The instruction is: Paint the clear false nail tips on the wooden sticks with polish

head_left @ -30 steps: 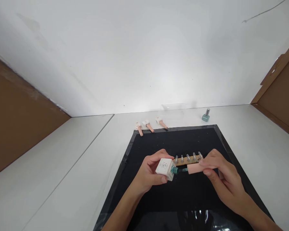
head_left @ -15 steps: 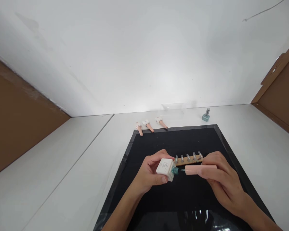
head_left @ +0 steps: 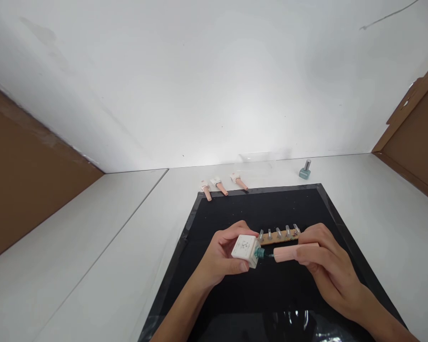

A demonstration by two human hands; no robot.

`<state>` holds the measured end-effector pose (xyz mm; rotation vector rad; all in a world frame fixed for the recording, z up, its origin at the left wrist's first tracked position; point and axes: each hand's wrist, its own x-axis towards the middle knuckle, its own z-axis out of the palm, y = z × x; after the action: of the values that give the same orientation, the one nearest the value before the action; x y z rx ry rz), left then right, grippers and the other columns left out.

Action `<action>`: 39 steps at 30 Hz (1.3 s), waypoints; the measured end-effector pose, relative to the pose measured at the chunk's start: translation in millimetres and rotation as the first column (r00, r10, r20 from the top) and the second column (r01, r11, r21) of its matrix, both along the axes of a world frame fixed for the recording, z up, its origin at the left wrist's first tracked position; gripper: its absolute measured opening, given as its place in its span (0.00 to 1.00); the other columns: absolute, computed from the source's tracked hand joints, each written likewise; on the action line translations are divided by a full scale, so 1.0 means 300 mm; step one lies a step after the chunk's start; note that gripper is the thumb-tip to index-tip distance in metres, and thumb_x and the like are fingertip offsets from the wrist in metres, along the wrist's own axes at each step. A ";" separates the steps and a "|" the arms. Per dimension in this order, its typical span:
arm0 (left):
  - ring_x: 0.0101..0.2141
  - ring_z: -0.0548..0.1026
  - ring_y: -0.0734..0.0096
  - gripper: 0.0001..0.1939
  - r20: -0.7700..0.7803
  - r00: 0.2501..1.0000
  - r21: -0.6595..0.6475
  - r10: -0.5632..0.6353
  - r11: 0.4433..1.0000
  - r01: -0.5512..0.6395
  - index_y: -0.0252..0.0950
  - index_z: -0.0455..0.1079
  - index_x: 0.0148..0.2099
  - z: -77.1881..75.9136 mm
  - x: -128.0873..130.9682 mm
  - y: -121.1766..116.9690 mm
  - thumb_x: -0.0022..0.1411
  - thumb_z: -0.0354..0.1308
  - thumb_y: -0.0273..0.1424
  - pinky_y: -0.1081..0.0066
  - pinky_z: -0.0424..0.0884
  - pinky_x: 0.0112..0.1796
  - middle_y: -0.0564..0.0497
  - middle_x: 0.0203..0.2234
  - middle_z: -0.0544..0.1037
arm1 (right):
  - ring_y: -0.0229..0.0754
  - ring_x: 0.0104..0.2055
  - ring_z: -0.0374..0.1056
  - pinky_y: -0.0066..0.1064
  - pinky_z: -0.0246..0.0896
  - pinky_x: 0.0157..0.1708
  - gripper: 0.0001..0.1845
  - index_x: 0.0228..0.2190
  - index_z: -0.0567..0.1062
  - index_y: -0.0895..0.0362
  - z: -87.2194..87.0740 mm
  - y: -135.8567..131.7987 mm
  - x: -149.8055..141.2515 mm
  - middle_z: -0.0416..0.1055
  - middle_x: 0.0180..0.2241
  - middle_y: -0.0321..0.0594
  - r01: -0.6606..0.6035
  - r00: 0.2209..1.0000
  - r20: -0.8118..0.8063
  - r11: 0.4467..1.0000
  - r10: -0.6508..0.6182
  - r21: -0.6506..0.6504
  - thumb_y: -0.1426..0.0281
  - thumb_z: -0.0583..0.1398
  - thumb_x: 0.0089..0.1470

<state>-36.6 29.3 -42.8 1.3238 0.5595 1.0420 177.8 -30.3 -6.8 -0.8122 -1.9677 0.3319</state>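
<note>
My left hand (head_left: 223, 254) grips a white square nail polish bottle (head_left: 245, 249), tilted so that its green-smeared neck (head_left: 259, 252) points right. Between the fingers of my right hand (head_left: 330, 268) is the long pink cap (head_left: 290, 252) of the bottle. The cap's brush (head_left: 269, 255) reaches toward the bottle's mouth; its tip seems to be at or inside the neck. Just behind both hands lies a tan strip (head_left: 271, 240) with several clear nail tips (head_left: 278, 232) standing on it. The right end of this strip is partly covered by my right hand.
A black mat (head_left: 249, 209) lies under the hands on a white table (head_left: 146, 228). Along its back left edge rest three white bottles with pink caps (head_left: 220, 187). A grey-green polish bottle (head_left: 305, 172) stands at back right. Brown boards (head_left: 417, 128) flank the sides.
The pink cap in my right hand has tilted slightly, its right end rising and its brush end dipping a little. The bottle in my left hand stays nearly still.
</note>
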 end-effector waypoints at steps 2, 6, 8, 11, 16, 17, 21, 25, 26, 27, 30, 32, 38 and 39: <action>0.24 0.64 0.74 0.21 -0.010 1.000 -0.003 0.007 1.000 -0.007 0.40 0.80 0.37 0.001 0.000 0.000 0.38 0.72 0.43 0.74 0.59 0.24 0.52 0.24 0.66 | 0.41 0.28 0.60 0.31 0.59 0.25 0.16 0.44 0.70 0.51 0.002 0.002 -0.001 0.64 0.27 0.37 -0.004 1.000 -0.020 1.000 0.004 -0.010 0.79 0.47 0.64; 0.24 0.65 0.74 0.21 -0.008 1.000 0.002 0.004 1.000 -0.004 0.42 0.80 0.37 0.002 0.001 -0.001 0.38 0.72 0.43 0.74 0.58 0.25 0.52 0.24 0.66 | 0.41 0.27 0.61 0.31 0.59 0.23 0.14 0.42 0.71 0.51 0.012 0.005 -0.004 0.66 0.26 0.37 0.009 0.998 -0.060 1.000 -0.010 -0.026 0.74 0.47 0.66; 0.24 0.64 0.74 0.22 -0.017 1.000 0.005 0.012 1.000 -0.012 0.41 0.80 0.37 0.001 0.001 -0.001 0.38 0.72 0.44 0.74 0.58 0.25 0.52 0.24 0.66 | 0.41 0.26 0.61 0.30 0.58 0.21 0.12 0.40 0.71 0.51 0.013 0.006 -0.006 0.65 0.25 0.37 0.015 0.996 -0.082 0.999 -0.020 -0.051 0.72 0.48 0.66; 0.24 0.65 0.74 0.22 -0.019 1.000 0.007 0.016 1.000 -0.016 0.40 0.80 0.36 0.002 0.001 0.000 0.37 0.72 0.45 0.74 0.58 0.25 0.52 0.24 0.66 | 0.41 0.26 0.61 0.29 0.57 0.20 0.11 0.38 0.70 0.51 0.004 0.006 -0.007 0.65 0.25 0.36 0.013 0.992 -0.120 0.995 -0.026 -0.103 0.70 0.48 0.66; 0.24 0.65 0.75 0.21 0.002 1.000 0.012 0.004 1.000 -0.004 0.42 0.80 0.37 0.004 0.004 -0.003 0.38 0.72 0.43 0.75 0.59 0.24 0.52 0.24 0.66 | 0.39 0.25 0.60 0.28 0.56 0.20 0.09 0.36 0.71 0.51 -0.018 0.001 -0.003 0.63 0.26 0.36 0.044 0.978 -0.191 0.976 -0.086 -0.214 0.68 0.51 0.65; 0.24 0.65 0.75 0.21 -0.001 1.000 0.010 0.010 1.000 -0.010 0.42 0.80 0.37 0.005 0.003 -0.004 0.38 0.72 0.43 0.75 0.59 0.24 0.52 0.24 0.66 | 0.39 0.25 0.61 0.28 0.56 0.20 0.10 0.36 0.71 0.52 -0.019 0.000 -0.002 0.63 0.26 0.36 0.053 0.974 -0.202 0.972 -0.100 -0.228 0.67 0.51 0.65; 0.23 0.66 0.74 0.23 -0.035 0.997 -0.021 0.075 0.997 -0.076 0.38 0.80 0.35 0.018 -0.001 -0.007 0.36 0.72 0.45 0.74 0.61 0.24 0.51 0.24 0.67 | 0.38 0.23 0.60 0.27 0.56 0.19 0.09 0.36 0.72 0.51 -0.013 -0.004 0.001 0.64 0.25 0.35 0.076 0.959 -0.245 0.963 -0.141 -0.258 0.65 0.52 0.64; 0.27 0.69 0.70 0.20 -0.162 0.962 -0.076 0.219 0.970 -0.233 0.36 0.76 0.35 0.038 -0.002 0.001 0.38 0.72 0.39 0.72 0.66 0.27 0.52 0.26 0.71 | 0.38 0.23 0.63 0.27 0.60 0.20 0.09 0.36 0.73 0.50 0.000 -0.006 -0.004 0.66 0.25 0.35 0.107 0.942 -0.282 0.960 -0.182 -0.260 0.64 0.54 0.63; 0.28 0.70 0.69 0.18 -0.219 0.941 -0.084 0.258 0.956 -0.282 0.36 0.75 0.35 0.039 -0.001 0.004 0.39 0.71 0.36 0.71 0.67 0.29 0.52 0.26 0.72 | 0.39 0.24 0.64 0.27 0.61 0.21 0.09 0.35 0.73 0.50 0.003 -0.007 -0.006 0.67 0.25 0.35 0.114 0.939 -0.288 0.959 -0.189 -0.258 0.63 0.54 0.63; 0.29 0.71 0.68 0.17 -0.280 0.914 -0.086 0.293 0.941 -0.327 0.36 0.73 0.35 0.039 0.001 0.009 0.41 0.70 0.35 0.70 0.68 0.30 0.52 0.27 0.73 | 0.39 0.24 0.65 0.28 0.62 0.21 0.09 0.35 0.74 0.50 0.006 -0.007 -0.007 0.67 0.25 0.35 0.120 0.936 -0.294 0.959 -0.196 -0.256 0.63 0.54 0.62; 0.32 0.74 0.63 0.15 -0.466 0.801 -0.026 0.376 0.899 -0.437 0.36 0.71 0.35 0.021 0.005 0.022 0.44 0.67 0.35 0.66 0.69 0.34 0.51 0.28 0.76 | 0.39 0.25 0.67 0.28 0.64 0.23 0.09 0.33 0.75 0.50 0.010 0.002 -0.002 0.70 0.26 0.35 0.165 0.921 -0.295 0.941 -0.254 -0.295 0.62 0.56 0.61; 0.33 0.74 0.60 0.12 -0.585 0.689 0.085 0.427 0.878 -0.471 0.37 0.71 0.34 0.002 0.006 0.030 0.47 0.65 0.35 0.64 0.68 0.37 0.50 0.29 0.77 | 0.40 0.27 0.68 0.29 0.65 0.24 0.08 0.32 0.75 0.52 0.009 0.019 0.012 0.71 0.26 0.36 0.223 0.894 -0.283 0.894 -0.347 -0.390 0.62 0.58 0.58; 0.37 0.72 0.52 0.09 -0.732 0.521 0.240 0.439 0.882 -0.406 0.38 0.73 0.34 -0.048 0.006 0.048 0.47 0.63 0.32 0.61 0.66 0.37 0.48 0.30 0.77 | 0.34 0.20 0.57 0.28 0.59 0.22 0.13 0.28 0.73 0.55 -0.007 0.102 0.082 0.67 0.24 0.32 0.226 0.727 -0.330 0.664 -0.602 -0.713 0.59 0.65 0.45; 0.39 0.72 0.51 0.10 -0.739 0.518 0.239 0.430 0.887 -0.395 0.38 0.73 0.36 -0.052 0.005 0.050 0.47 0.62 0.32 0.61 0.67 0.38 0.47 0.32 0.77 | 0.33 0.19 0.55 0.28 0.58 0.22 0.14 0.28 0.73 0.55 -0.010 0.112 0.089 0.66 0.23 0.31 0.213 0.707 -0.335 0.639 -0.623 -0.739 0.58 0.66 0.44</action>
<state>-35.0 44.2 -58.2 1.7158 1.6048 0.7930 204.6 3.2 -9.9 -1.4262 -0.9914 0.8908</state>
